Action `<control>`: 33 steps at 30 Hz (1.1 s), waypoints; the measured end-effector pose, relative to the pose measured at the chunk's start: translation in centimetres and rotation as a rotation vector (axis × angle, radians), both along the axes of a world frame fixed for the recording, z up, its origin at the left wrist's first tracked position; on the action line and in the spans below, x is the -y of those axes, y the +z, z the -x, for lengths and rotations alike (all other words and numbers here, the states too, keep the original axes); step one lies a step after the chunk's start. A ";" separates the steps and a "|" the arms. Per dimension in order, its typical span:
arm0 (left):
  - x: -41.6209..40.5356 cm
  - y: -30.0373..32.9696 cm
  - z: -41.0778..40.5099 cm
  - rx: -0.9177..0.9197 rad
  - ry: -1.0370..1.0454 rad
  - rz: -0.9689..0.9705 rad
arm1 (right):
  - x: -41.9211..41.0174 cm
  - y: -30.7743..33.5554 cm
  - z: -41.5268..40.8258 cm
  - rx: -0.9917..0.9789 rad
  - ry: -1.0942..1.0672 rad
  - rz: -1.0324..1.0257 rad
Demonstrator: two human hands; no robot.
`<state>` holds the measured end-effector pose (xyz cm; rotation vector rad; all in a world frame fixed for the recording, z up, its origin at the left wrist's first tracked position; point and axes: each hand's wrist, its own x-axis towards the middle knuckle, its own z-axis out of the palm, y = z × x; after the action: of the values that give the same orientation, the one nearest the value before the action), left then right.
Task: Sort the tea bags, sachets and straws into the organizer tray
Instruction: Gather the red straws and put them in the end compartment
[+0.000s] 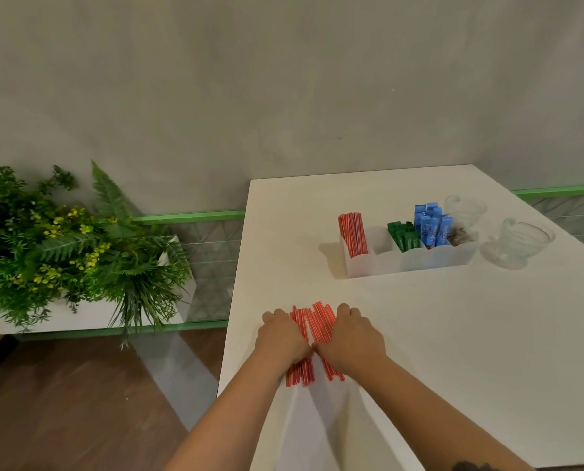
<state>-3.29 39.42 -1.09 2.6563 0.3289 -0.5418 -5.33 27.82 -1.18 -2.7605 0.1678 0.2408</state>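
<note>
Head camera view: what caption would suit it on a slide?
Both hands gather loose red straws on the white table, organizer tray beyond.

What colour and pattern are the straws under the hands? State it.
Red with thin white stripes, on the loose straws at the table's near edge; the head view shows it.

One organizer tray (419, 261); beside it, two glass cups (518, 243). In tray: one straw bundle (353, 234), green sachets (404, 237), blue sachets (433, 224), uncountable.
</note>
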 end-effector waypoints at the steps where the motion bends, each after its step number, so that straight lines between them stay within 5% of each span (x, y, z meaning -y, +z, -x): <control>1: 0.1 0.0 0.0 -0.001 -0.015 -0.002 | -0.1 -0.1 0.1 0.000 -0.008 0.005; 19: 1.3 -0.7 0.2 0.123 -0.094 -0.145 | -0.7 -0.5 -0.1 0.057 0.030 0.204; 33: 1.6 -1.1 0.0 0.016 -0.035 -0.064 | 0.3 -1.9 -0.3 0.038 0.105 0.306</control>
<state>-3.32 37.78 -2.23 2.7309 0.3007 -0.5290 -5.07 27.56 -3.07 -3.0799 0.0525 0.2040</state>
